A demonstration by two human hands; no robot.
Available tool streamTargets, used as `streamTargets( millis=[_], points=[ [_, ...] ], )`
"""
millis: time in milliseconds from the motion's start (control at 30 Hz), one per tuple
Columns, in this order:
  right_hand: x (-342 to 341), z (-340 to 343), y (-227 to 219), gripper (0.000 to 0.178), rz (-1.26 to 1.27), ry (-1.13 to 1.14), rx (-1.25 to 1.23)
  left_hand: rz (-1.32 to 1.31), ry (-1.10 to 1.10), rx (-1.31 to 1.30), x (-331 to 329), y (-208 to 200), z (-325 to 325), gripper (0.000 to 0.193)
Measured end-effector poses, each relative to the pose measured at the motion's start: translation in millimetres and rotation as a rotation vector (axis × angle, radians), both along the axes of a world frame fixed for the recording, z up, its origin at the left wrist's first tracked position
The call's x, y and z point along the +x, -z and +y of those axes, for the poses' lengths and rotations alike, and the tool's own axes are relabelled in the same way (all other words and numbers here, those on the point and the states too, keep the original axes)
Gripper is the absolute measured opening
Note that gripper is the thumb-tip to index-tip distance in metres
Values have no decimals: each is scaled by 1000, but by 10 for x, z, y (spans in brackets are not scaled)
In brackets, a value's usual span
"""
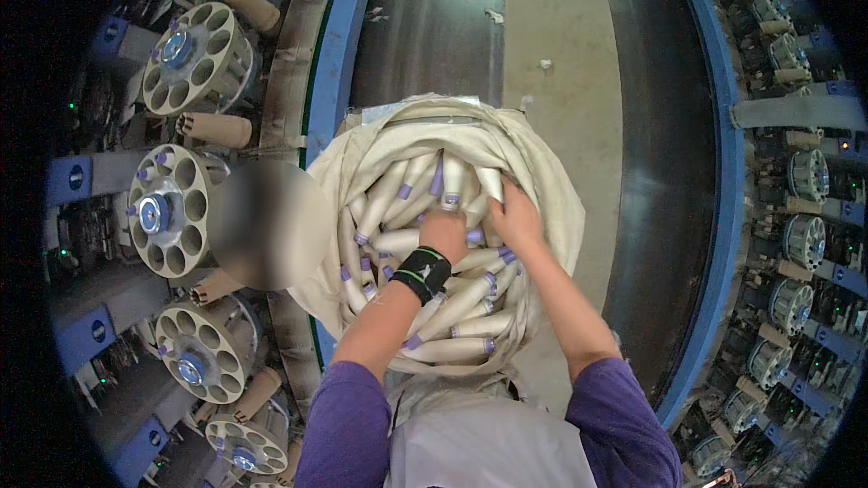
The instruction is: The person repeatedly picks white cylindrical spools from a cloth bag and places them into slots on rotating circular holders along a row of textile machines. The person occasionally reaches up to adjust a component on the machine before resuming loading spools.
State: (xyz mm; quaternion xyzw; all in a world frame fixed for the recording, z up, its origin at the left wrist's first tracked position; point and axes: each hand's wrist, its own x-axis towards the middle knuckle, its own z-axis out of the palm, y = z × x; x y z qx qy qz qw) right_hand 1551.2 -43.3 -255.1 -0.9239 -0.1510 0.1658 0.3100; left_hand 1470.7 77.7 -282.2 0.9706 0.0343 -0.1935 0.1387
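Observation:
A cream cloth sack (565, 208) stands open in front of me, filled with yarn bobbins (452, 312) wound in white thread, many with purple ends. My left hand (445, 233), with a black and green wristband (421, 275) behind it, is down among them. Its fingers are curled at the purple tip of an upright yarn bobbin (454, 178), though the fingertips are partly hidden. At the sack's right inner side, my right hand (517, 220) grips another white yarn bobbin (489, 183), thumb on the near side and fingers around its right.
Spinning machines line both sides, with round bobbin magazines (172, 211) at left and similar ones (805, 244) at right. Blue rails (723, 172) edge the aisle floor (565, 63). Brown tubes (214, 129) stick out near the left magazines. A blurred patch covers part of the left side.

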Motion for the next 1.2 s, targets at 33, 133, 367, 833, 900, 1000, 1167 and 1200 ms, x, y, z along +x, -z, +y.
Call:
streamTargets(
  millis=[33,133,367,833,900,1000,1167,1200],
  points=[
    [-26,-102,-149,44,-27,-11,39,53,43,-93,-23,11,-34,28],
    [-135,-360,-564,29,-90,59,159,191,157,-127,6,97,-411,29],
    [-222,-929,-1292,20,-140,238,556,411,222,-8,135,236,-732,27],
    [-750,785,-1983,29,-16,-498,921,-728,-453,-1153,-1264,-2546,689,24],
    [-1225,1407,-2167,33,-75,-643,924,-643,-393,-958,-1611,-2670,997,29],
    [-1929,1941,-2161,37,55,-901,768,-662,-591,-1008,-2510,-2694,1488,27],
    [-2421,1865,-1934,37,838,-1359,42,-1288,-1244,-1656,-4535,-2788,1860,44],
    [-2595,1937,-1900,38,1025,-1378,178,-1415,-1275,-1633,-4827,-2798,1854,30]
  ],
)
